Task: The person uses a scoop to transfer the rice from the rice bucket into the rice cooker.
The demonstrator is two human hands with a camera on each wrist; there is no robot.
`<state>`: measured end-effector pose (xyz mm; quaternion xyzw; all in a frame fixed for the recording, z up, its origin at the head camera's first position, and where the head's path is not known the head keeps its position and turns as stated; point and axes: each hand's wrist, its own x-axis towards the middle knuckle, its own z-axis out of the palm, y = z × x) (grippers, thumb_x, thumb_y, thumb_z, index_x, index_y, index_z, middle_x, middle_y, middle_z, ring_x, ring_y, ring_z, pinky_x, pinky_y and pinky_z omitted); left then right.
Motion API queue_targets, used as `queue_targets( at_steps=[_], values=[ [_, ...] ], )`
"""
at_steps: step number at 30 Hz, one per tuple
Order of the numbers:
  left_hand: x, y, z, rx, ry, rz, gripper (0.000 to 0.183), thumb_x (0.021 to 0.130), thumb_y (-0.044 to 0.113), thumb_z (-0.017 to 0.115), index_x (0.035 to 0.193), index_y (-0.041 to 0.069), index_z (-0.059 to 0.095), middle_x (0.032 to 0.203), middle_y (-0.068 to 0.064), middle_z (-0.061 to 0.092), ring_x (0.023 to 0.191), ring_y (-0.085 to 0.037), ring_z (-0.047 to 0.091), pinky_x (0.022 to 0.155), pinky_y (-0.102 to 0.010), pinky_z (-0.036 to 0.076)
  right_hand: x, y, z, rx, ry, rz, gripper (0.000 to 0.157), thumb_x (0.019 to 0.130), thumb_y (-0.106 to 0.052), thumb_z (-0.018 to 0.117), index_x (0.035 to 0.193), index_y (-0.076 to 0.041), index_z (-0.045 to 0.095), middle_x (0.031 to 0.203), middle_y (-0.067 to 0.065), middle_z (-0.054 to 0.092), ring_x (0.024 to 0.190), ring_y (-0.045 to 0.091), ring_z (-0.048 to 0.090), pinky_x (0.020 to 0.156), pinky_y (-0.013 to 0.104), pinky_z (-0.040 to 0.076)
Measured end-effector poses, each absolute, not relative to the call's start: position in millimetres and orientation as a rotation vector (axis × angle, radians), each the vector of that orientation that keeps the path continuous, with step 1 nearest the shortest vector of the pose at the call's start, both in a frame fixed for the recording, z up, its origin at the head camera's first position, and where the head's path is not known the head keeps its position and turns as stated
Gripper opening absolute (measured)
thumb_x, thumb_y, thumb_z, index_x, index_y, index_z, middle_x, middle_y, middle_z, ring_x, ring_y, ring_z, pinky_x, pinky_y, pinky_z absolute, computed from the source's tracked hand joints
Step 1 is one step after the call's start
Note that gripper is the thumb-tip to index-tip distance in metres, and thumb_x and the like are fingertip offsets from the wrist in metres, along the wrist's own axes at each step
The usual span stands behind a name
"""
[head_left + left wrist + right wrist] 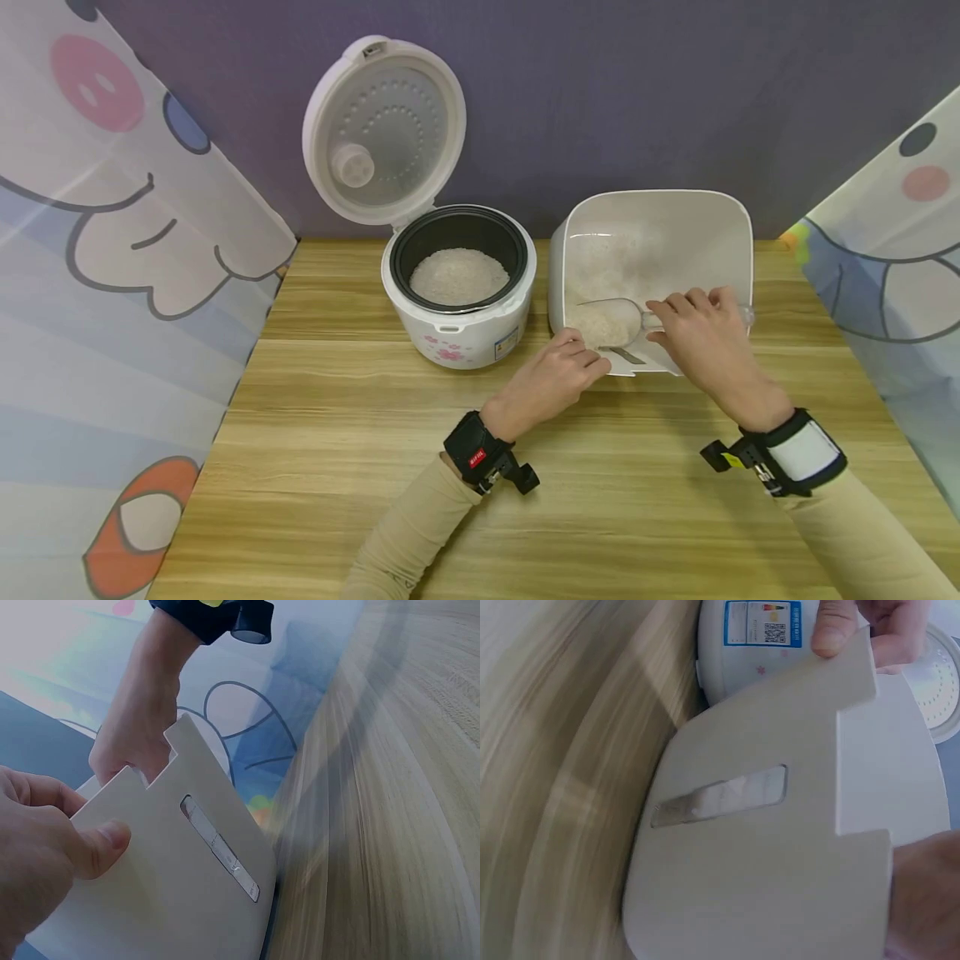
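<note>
My left hand [551,377] pinches the front left rim of a white rice bin [678,225]. In the left wrist view its thumb [105,847] presses the outer wall while the other fingers go over the edge. Inside the bin, my right hand [705,342] grips the handle of a clear scoop [637,321], whose bowl lies in the rice [596,325] at the bin's left front. From the right wrist view, the bin's front wall hides the scoop and most of that hand. A narrow clear window [727,796] runs along this wall.
Left of the bin stands a white rice cooker [420,333] with a raised lid [390,125]. White rice [459,277] lies in its dark inner pot [457,221]. Both stand on a wooden table [337,467], with a dark wall [637,100] behind and cartoon-printed cloths at the sides.
</note>
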<state>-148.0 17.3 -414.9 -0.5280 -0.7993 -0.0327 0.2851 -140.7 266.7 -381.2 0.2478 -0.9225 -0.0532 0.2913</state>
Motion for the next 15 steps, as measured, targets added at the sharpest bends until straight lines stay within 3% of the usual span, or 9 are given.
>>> queue_targets(
  at_steps=[5,15],
  values=[
    [-147.7,17.3,-415.3,-1.413,-2.139,-0.084,0.009,0.098,0.009,0.064,0.099,0.018,0.066,0.090,0.009,0.074,0.086,-0.010,0.067,0.101,-0.028,0.041,-140.3,265.7,-382.7,0.631,-2.456,-0.090,0.033,0.079,-0.023,0.083,0.101,0.000,0.075,0.088,0.018,0.073,0.077,0.038,0.065,0.074,0.052,0.040],
    [-148.1,17.5,-414.4,-1.412,-2.150,-0.084,0.009,0.097,0.008,0.063,0.098,0.017,0.066,0.089,0.007,0.073,0.085,-0.012,0.066,0.101,-0.028,0.041,-133.8,264.1,-375.7,0.540,-2.516,0.107,0.033,0.077,-0.023,0.086,0.103,-0.004,0.077,0.090,0.016,0.076,0.081,0.038,0.068,0.079,0.055,0.038]
  ],
)
